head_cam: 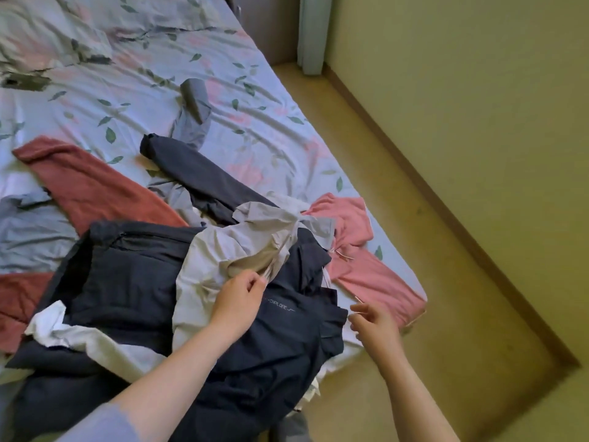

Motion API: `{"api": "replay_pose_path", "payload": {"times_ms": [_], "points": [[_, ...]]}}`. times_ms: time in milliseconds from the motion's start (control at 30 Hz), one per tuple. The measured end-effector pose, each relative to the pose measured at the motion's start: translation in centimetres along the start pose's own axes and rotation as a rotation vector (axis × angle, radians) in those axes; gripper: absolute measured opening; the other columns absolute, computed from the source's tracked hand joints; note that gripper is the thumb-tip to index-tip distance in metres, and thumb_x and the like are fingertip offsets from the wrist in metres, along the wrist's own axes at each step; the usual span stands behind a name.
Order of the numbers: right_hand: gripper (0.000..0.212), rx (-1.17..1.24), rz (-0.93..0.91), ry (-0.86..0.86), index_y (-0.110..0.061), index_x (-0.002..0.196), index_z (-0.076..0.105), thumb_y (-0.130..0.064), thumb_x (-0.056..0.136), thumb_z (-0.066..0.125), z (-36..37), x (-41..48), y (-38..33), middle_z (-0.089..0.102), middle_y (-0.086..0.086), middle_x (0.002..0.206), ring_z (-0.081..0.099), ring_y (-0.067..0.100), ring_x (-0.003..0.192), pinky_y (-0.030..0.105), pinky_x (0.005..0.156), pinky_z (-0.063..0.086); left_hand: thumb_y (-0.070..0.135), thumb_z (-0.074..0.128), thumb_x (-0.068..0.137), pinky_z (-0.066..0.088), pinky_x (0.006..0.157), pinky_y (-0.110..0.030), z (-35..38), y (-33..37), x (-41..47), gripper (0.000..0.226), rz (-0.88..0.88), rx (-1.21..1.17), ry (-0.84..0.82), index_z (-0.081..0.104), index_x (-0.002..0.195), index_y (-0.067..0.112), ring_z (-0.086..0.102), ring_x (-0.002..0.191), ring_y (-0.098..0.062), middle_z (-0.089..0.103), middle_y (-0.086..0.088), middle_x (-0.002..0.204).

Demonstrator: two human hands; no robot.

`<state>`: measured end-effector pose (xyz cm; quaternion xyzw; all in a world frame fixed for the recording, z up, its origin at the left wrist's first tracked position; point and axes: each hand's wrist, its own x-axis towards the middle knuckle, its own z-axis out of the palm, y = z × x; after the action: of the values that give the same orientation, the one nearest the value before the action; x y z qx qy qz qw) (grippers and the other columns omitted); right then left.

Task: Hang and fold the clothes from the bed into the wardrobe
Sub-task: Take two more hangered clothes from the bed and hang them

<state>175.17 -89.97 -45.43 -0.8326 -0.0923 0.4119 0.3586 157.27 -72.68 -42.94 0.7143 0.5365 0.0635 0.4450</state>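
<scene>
Left hand (237, 298) pinching the pale grey garment (207, 260); right hand (374, 323) half-curled, perhaps round a thin cord (357, 299), grip unclear.

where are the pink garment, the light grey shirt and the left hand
pink garment (366, 275): head view, middle of its fabric
light grey shirt (204, 260): head view, crumpled body
left hand (237, 298): head view, back of the hand, which pinches the shirt

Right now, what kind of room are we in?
Most likely a bedroom: a bed with a leafy sheet, a rumpled pillow at its head, and clothes heaped on it, such as a navy jacket, white shirt and pink top.
</scene>
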Motion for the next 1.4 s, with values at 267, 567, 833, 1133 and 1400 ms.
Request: {"api": "replay_pose_path", "payload": {"times_ms": [267,567,833,1133,1400], "points": [[0.013,0.09,0.237,-0.029,-0.015,0.087,0.064,-0.008,0.088,0.054,2.0,4.0,7.6,0.069,0.009,0.094,0.065,0.028,0.092,0.044,0.089,0.052,0.03,0.049,0.096,0.039,0.059,-0.03,5.3,-0.7,1.1,0.031,-0.044,0.089,-0.057,0.053,0.07,0.014,0.056,0.066,-0.022,0.062,-0.007,0.066],[0.014,0.018,0.318,-0.02,-0.011,0.106,0.052,-0.02,0.096,0.051,6.5,8.6,12.0,0.053,0.003,0.097,0.05,0.021,0.091,0.027,0.068,0.038,0.029,0.05,0.095,0.039,0.055,-0.03,8.1,-1.9,2.0,0.033,-0.055,0.077,-0.12,0.052,0.066,0.016,0.045,0.044,-0.006,0.061,0.003,0.059],[0.016,0.217,0.344,0.059,-0.003,0.105,0.053,-0.015,0.095,0.048,6.9,14.6,9.9,0.057,0.011,0.1,0.052,0.026,0.094,0.032,0.081,0.039,0.026,0.05,0.096,0.037,0.054,-0.02,8.6,-2.5,2.2,0.032,-0.02,0.068,-0.132,0.049,0.066,0.018,0.047,0.05,-0.007,0.06,0.001,0.062],[0.066,0.138,0.262,-0.16,-0.02,0.154,0.024,-0.032,0.096,0.053,6.7,14.7,9.1,0.038,0.004,0.152,0.037,0.025,0.139,0.036,0.114,0.031,0.021,0.051,0.097,0.037,0.054,-0.026,8.2,-1.8,4.1,0.03,-0.082,0.016,-0.107,0.053,0.068,0.014,0.045,0.046,-0.004,0.062,0.002,0.06],[0.017,0.242,0.02,-0.107,-0.011,0.089,0.071,-0.02,0.094,0.058,7.0,11.3,4.8,0.064,-0.005,0.081,0.057,0.006,0.078,0.019,0.073,0.043,0.021,0.051,0.097,0.037,0.057,-0.024,7.0,-0.4,3.8,0.027,-0.133,-0.041,-0.04,0.056,0.072,0.011,0.047,0.051,-0.004,0.058,0.003,0.058]]}}
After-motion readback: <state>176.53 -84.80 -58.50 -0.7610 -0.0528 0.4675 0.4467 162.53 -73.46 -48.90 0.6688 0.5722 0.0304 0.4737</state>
